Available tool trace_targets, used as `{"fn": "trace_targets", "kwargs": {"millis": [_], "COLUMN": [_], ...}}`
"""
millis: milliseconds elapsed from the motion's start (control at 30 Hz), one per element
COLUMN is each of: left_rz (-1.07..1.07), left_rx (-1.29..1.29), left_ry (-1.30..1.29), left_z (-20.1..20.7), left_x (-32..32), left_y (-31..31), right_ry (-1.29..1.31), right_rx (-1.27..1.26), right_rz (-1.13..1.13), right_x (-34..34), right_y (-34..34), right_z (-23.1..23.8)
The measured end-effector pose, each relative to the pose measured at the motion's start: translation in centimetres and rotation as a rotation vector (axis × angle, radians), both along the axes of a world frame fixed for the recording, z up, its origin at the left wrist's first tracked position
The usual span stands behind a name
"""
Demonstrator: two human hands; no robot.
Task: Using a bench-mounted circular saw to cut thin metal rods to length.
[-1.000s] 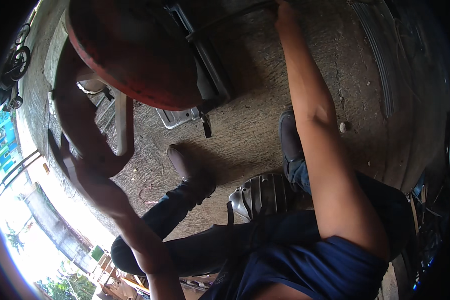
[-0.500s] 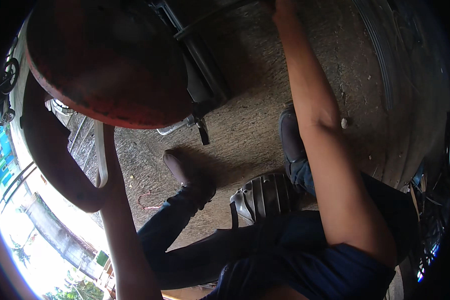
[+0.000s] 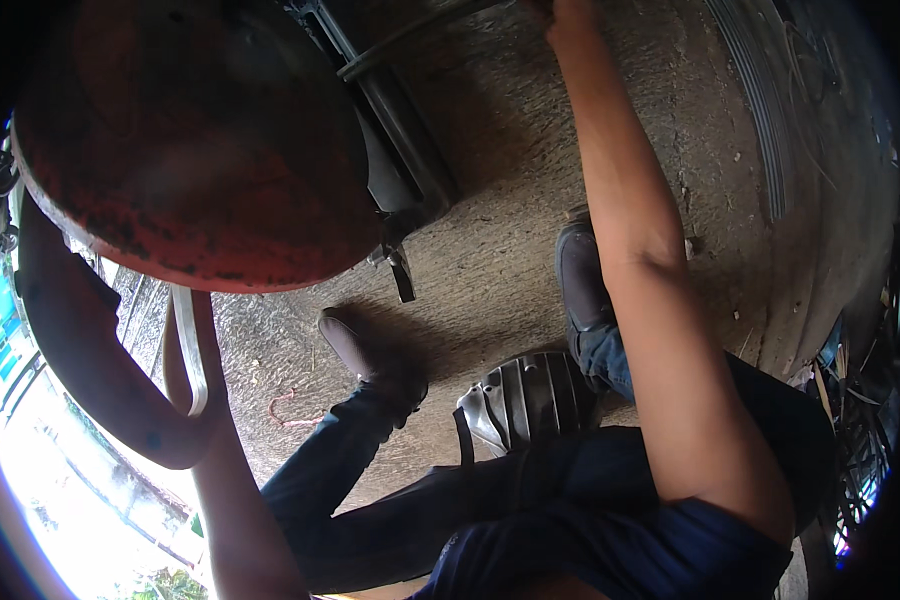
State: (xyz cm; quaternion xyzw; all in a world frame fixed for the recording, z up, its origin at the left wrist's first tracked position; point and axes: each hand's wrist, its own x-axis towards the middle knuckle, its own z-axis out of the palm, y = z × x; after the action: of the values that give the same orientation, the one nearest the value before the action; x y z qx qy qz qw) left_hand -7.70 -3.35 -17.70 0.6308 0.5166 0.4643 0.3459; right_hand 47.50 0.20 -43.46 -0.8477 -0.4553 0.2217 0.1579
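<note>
A large round red part (image 3: 220, 225), stained dark and worn at its edge, fills the upper left. Beside its lower edge hang a dark curved piece (image 3: 80, 340) and a pale bent metal strip (image 3: 187, 345). My left forearm (image 3: 235, 480) rises behind these parts, and the left hand itself is hidden there. At the top edge my right hand (image 3: 550, 12) is only partly in the picture, close to the end of a thin dark rod (image 3: 420, 32). Its fingers are too dark and cut off to read. The rod runs to a dark metal tube (image 3: 400, 125) right of the red part.
Rough concrete floor (image 3: 470, 270) lies below. My two shoes (image 3: 345, 340) stand on it, with a ribbed grey-black object (image 3: 520, 400) between my legs. Grooved dark strips (image 3: 755, 110) lie at the upper right. A reddish string (image 3: 285, 408) lies near my left leg.
The red part, the curved piece and the metal strip have shifted left and downward together. My left forearm has moved left with them. My right arm is nearly unchanged.
</note>
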Motion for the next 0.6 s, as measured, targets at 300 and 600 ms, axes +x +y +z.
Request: {"fn": "trace_targets", "kwargs": {"millis": [300,600], "left_rz": [0.008,0.013], "left_rx": [-0.009,-0.007], "left_ry": [0.013,0.023], "left_z": [0.5,1.0], "left_x": [-0.7,-1.4], "left_y": [-0.6,-1.2], "right_ry": [1.093,1.100], "right_rx": [0.150,0.217], "right_rz": [-0.925,-0.912], "right_x": [-3.2,-3.1], "right_y": [1.0,1.1], "right_z": [6.1,4.6]}}
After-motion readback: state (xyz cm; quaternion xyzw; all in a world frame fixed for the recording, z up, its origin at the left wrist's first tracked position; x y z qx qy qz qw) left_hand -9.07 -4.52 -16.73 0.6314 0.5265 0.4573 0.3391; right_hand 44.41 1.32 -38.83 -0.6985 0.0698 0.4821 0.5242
